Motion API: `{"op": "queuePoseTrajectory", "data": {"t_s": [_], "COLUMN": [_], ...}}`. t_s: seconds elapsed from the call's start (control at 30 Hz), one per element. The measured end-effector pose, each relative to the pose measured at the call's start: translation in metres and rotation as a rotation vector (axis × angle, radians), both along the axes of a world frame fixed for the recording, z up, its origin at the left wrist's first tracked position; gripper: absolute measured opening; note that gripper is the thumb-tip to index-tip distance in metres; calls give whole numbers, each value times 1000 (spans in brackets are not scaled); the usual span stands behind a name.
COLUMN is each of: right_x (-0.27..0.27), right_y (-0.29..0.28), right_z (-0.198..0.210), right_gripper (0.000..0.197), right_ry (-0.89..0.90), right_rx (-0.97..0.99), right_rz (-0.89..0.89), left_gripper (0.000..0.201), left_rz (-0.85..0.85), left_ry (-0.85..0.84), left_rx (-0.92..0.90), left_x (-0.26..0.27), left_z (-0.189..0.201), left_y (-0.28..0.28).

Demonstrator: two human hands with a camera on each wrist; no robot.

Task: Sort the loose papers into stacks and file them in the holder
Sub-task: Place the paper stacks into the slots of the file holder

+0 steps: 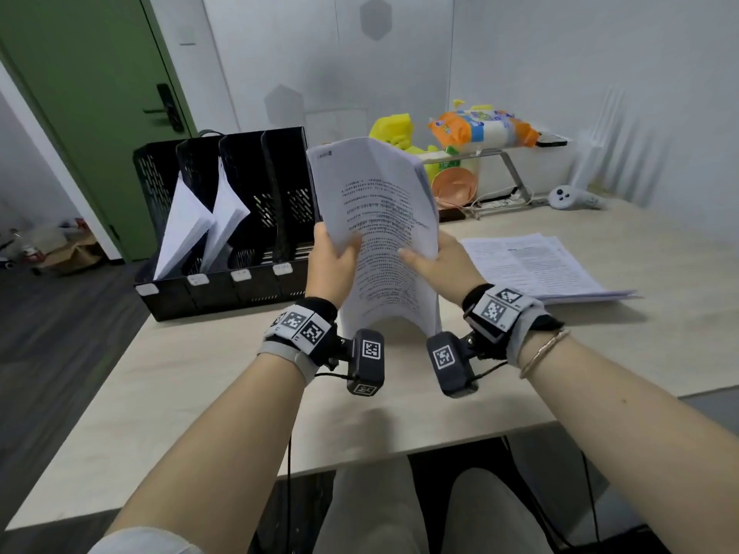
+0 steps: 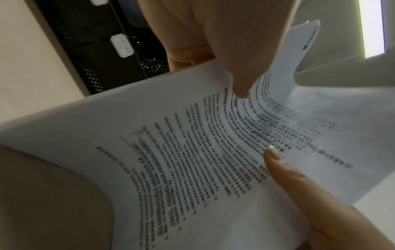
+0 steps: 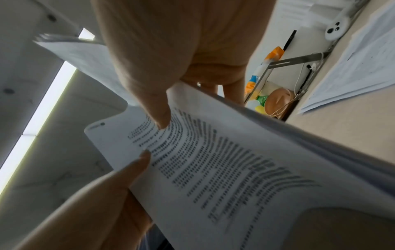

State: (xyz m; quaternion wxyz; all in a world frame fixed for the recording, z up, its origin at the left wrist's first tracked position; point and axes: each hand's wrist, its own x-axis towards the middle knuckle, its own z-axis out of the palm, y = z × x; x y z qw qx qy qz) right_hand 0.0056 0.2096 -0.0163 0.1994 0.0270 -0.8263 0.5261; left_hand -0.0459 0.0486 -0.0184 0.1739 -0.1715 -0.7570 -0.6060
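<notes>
Left hand: the left hand (image 1: 331, 261) grips the left edge of a thick white printed paper stack (image 1: 384, 233), thumb on top.
Right hand: the right hand (image 1: 442, 265) grasps its right edge.
Stack: held upright above the pale wooden table (image 1: 200, 373).
Holder: black perforated four-slot file holder (image 1: 224, 217), two slots filled.
Loose papers: one spread pile (image 1: 536, 265) at right.
Room: green door (image 1: 88, 94), white walls.
</notes>
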Motion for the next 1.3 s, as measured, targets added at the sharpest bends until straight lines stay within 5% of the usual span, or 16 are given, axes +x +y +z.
{"op": "queuePoseTrajectory", "data": {"t_s": [0.27,0.5,0.67,0.9,1.2,1.3], "right_x": [-3,4,2,12,9,6], "right_y": [13,9,11,12,21,28], "right_z": [6,-21,-6,-30,-26,-19], "right_gripper": [22,26,22,26,25,25], "right_ry": [114,-46,19,-61,-80,-82], "right_rx": [-10,17,6,28,4,-3], "right_rz": [-103,-37,-73,-44,-72,-103], "left_gripper": [7,27,24,61,57,34], "left_rz": [-1,-16,38,-11,-52,-104], "left_ry": [112,-112,-30,-180,-209,-170], "left_rx": [94,-130,47,-55,-51,-47], "left_x": [-9,-7,-10,-13,-17,-13], "left_z": [11,-5,3,-21,-18,-8], "left_y": [-2,-2,-3,-12,-12,-14]}}
